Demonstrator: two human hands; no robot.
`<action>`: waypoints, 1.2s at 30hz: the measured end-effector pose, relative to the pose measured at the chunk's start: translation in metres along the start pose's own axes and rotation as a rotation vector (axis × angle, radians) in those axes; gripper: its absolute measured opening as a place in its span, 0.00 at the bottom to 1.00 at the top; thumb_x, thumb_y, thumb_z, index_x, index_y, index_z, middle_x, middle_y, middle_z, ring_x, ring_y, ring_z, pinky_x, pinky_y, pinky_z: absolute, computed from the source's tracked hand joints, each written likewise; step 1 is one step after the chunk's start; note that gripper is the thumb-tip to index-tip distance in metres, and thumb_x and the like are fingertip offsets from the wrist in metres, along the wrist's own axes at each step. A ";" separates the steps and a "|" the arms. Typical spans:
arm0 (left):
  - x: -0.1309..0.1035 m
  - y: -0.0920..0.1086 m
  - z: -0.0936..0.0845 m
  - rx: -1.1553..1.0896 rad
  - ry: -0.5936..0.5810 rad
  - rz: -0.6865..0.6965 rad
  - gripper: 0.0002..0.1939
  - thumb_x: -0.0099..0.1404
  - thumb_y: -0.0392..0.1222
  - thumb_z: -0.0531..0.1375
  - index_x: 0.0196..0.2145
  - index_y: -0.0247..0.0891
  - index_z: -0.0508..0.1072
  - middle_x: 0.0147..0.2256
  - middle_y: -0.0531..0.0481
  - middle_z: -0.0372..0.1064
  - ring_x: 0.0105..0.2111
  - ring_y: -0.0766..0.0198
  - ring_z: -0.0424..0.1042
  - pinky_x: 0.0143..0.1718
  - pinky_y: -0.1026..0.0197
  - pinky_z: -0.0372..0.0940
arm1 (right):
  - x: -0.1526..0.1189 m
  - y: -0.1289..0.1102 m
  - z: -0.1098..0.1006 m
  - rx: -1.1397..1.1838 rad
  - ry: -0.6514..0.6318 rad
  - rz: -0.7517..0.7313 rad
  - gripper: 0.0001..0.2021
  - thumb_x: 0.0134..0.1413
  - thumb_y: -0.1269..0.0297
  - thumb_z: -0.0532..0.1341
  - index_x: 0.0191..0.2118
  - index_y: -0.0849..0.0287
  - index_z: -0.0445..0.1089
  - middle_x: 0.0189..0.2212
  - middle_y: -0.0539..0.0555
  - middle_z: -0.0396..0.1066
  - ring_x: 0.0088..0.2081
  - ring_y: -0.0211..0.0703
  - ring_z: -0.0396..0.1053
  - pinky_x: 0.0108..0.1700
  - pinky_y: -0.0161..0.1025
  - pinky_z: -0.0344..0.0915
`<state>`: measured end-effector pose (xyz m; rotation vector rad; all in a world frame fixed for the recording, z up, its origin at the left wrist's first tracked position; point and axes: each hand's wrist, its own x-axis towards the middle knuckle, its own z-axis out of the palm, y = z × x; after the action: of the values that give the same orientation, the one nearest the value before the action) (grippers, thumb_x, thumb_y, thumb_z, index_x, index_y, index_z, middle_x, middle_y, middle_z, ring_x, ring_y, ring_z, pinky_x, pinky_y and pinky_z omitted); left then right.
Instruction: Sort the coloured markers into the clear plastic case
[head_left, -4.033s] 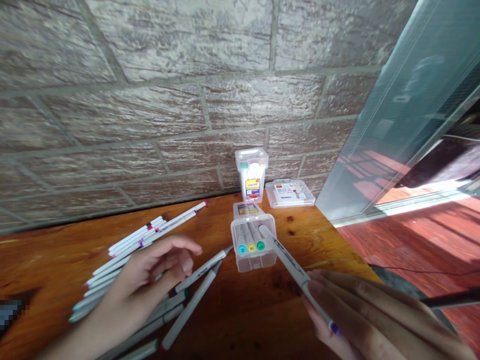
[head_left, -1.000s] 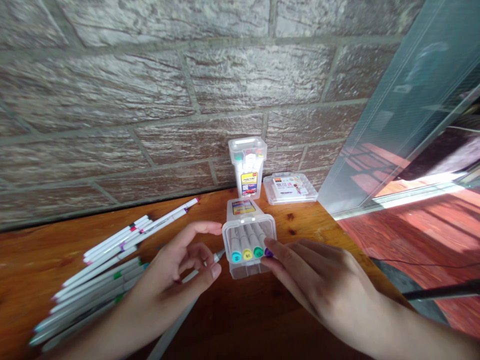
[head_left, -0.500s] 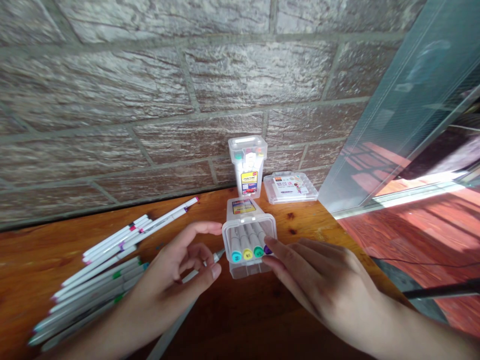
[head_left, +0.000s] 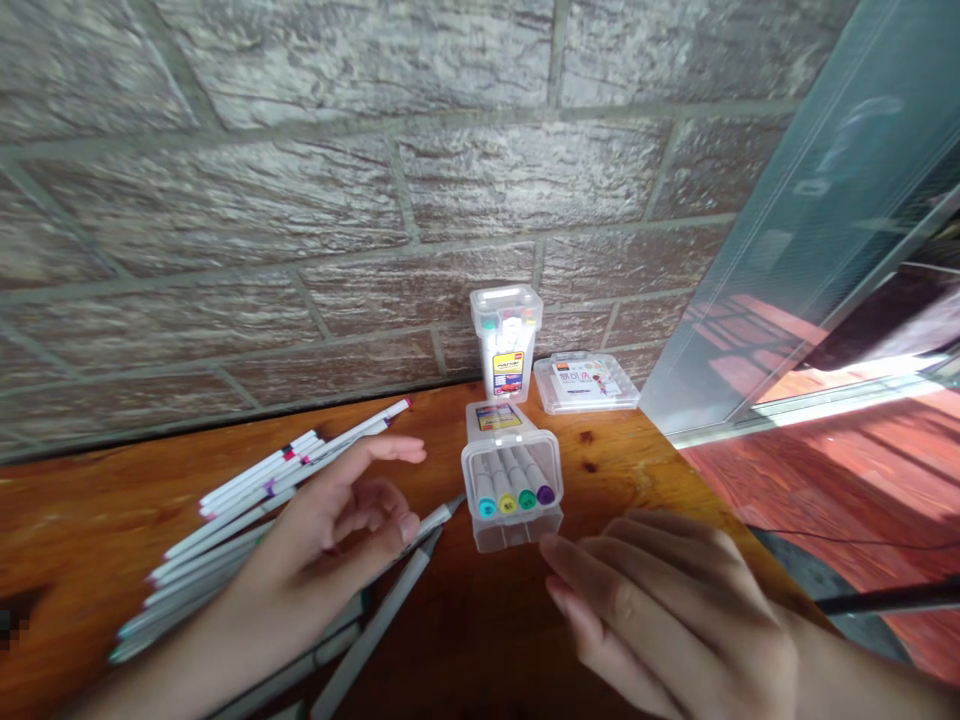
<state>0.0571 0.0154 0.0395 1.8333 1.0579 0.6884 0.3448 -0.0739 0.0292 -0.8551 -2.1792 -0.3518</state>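
An open clear plastic case (head_left: 478,480) lies on its side on the wooden table. Four-coloured marker ends show in its mouth: blue (head_left: 487,508), yellow (head_left: 508,502), green (head_left: 527,498) and purple (head_left: 545,494). My left hand (head_left: 330,540) hovers left of the case, fingers curved and apart, holding nothing. To the right and in front of the case is my right hand (head_left: 660,610), its fingers apart and free of any object. Grey markers (head_left: 382,620) lie below my left hand, partly hidden by it.
Behind the case a closed clear marker box (head_left: 510,345) stands upright against the brick wall (head_left: 480,180). A flat clear case (head_left: 585,383) lies right of it. White markers (head_left: 255,470) are spread at the left. The table edge (head_left: 712,490) runs down the right.
My right hand has drawn back from the case toward the lower right, uncovering the purple marker end. My left hand has moved slightly left, away from the case. The view has shifted a little.
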 end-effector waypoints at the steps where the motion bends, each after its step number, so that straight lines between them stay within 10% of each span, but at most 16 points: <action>1: -0.001 0.001 -0.003 0.005 0.011 0.011 0.21 0.73 0.52 0.64 0.60 0.49 0.70 0.35 0.51 0.74 0.34 0.62 0.75 0.36 0.64 0.72 | 0.002 -0.003 0.001 0.010 -0.002 -0.014 0.06 0.66 0.76 0.65 0.47 0.69 0.76 0.29 0.53 0.83 0.25 0.43 0.78 0.27 0.42 0.74; 8: -0.018 -0.007 -0.034 0.121 0.087 0.087 0.12 0.73 0.52 0.63 0.43 0.43 0.81 0.32 0.51 0.74 0.32 0.61 0.74 0.32 0.65 0.67 | 0.030 -0.040 0.024 0.033 -0.101 -0.078 0.08 0.68 0.74 0.61 0.40 0.63 0.78 0.22 0.49 0.75 0.20 0.42 0.70 0.22 0.43 0.64; 15: -0.024 -0.047 -0.059 0.220 0.312 0.125 0.17 0.73 0.51 0.59 0.34 0.37 0.78 0.26 0.51 0.72 0.28 0.62 0.69 0.31 0.63 0.63 | 0.052 -0.069 0.095 0.161 -0.181 -0.076 0.12 0.68 0.68 0.60 0.30 0.57 0.72 0.21 0.48 0.74 0.20 0.41 0.67 0.23 0.40 0.57; 20: -0.029 -0.068 -0.067 0.362 0.250 0.162 0.16 0.75 0.47 0.56 0.34 0.37 0.78 0.22 0.55 0.68 0.23 0.66 0.64 0.27 0.65 0.58 | 0.053 -0.077 0.137 0.236 -0.097 -0.098 0.11 0.63 0.71 0.58 0.28 0.56 0.71 0.20 0.48 0.72 0.20 0.40 0.67 0.25 0.40 0.60; 36: -0.027 -0.076 -0.067 0.531 0.154 0.145 0.16 0.76 0.43 0.55 0.32 0.37 0.77 0.23 0.56 0.67 0.23 0.69 0.62 0.28 0.66 0.55 | 0.033 -0.068 0.138 0.542 -0.138 -0.141 0.18 0.68 0.72 0.60 0.24 0.55 0.65 0.17 0.45 0.69 0.17 0.36 0.63 0.24 0.39 0.57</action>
<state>-0.0381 0.0380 0.0014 2.3590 1.3077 0.6852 0.2065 -0.0416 -0.0387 -0.4327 -2.3017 0.2351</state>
